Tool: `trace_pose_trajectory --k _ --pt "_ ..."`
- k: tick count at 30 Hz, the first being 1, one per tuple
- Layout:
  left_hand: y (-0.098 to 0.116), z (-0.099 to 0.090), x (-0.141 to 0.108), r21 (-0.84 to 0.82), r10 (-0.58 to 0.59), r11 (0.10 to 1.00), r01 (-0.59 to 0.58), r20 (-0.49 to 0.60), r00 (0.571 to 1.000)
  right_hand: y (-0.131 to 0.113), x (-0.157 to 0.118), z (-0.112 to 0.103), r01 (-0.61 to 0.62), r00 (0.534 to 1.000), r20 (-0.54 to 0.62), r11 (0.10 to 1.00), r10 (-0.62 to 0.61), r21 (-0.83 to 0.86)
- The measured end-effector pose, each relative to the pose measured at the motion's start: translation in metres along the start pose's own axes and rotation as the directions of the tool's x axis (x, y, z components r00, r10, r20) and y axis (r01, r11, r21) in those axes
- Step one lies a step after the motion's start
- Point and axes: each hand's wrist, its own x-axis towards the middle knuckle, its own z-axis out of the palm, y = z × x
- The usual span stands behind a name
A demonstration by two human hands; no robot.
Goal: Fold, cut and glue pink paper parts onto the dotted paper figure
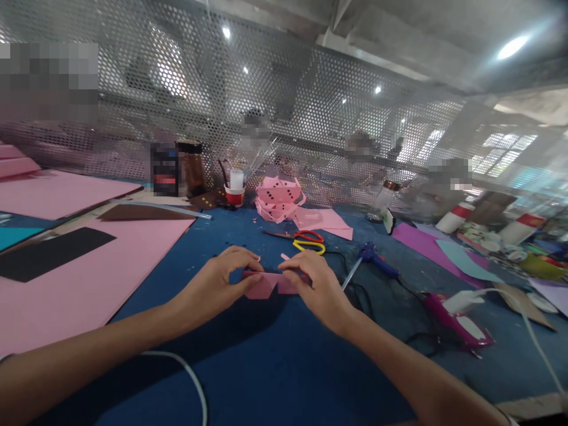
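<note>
Between my two hands is a small folded piece of pink paper (261, 287), held just above the blue tabletop. My left hand (228, 272) pinches its left end with thumb and fingers. At the other end, my right hand (317, 284) grips the paper, its fingers bent over the top edge. A dark gap or notch shows near the middle of the piece. Right behind my hands lie scissors (309, 241) with red and yellow handles. A blue glue gun (377, 260) with a clear glue stick lies to the right of my right hand.
Large pink sheets (151, 260) and a black strip (57, 251) cover the left side. At the back stand a spotted pink paper shape (279, 198), a red-and-white cup (234, 195) and a glass bottle (382, 201). A magenta power strip (459, 319) with cables lies at right.
</note>
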Motion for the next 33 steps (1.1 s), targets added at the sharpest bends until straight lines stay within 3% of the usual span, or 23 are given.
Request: trace_pose_trajectory --k 5,9,12,17,20,25,28,33 --pt "0.001 -0.004 0.0 -0.027 -0.125 0.992 0.124 -0.052 0.991 0.009 0.009 -0.016 -0.037 0.984 -0.173 0.999 0.036 0.001" --pt "-0.003 -0.01 0.004 -0.09 -0.205 0.977 0.196 -0.106 0.973 0.028 0.02 -0.043 -0.062 0.971 -0.239 0.968 0.002 -0.241" --pt "-0.007 -0.015 0.007 -0.185 -0.236 0.959 0.214 -0.108 0.966 0.042 0.025 -0.063 -0.181 0.977 -0.196 0.825 0.087 -0.536" --pt "-0.011 -0.021 0.005 -0.229 -0.275 0.943 0.241 -0.127 0.953 0.059 0.021 -0.089 -0.246 0.959 -0.081 0.66 0.27 -0.71" --pt "-0.014 -0.023 -0.003 -0.201 -0.295 0.942 0.269 -0.114 0.949 0.074 0.011 -0.102 -0.325 0.899 -0.099 0.498 0.427 -0.804" --pt "-0.014 -0.025 -0.017 -0.193 -0.344 0.928 0.32 -0.104 0.933 0.101 -0.008 -0.12 -0.414 0.733 -0.167 0.239 0.66 -0.878" --pt "-0.011 -0.025 -0.02 -0.227 -0.335 0.925 0.306 -0.103 0.937 0.11 -0.015 -0.125 -0.405 0.678 -0.159 0.184 0.717 -0.895" --pt "-0.005 -0.024 -0.019 -0.261 -0.315 0.924 0.28 -0.104 0.943 0.116 -0.016 -0.124 -0.384 0.664 -0.162 0.147 0.73 -0.911"
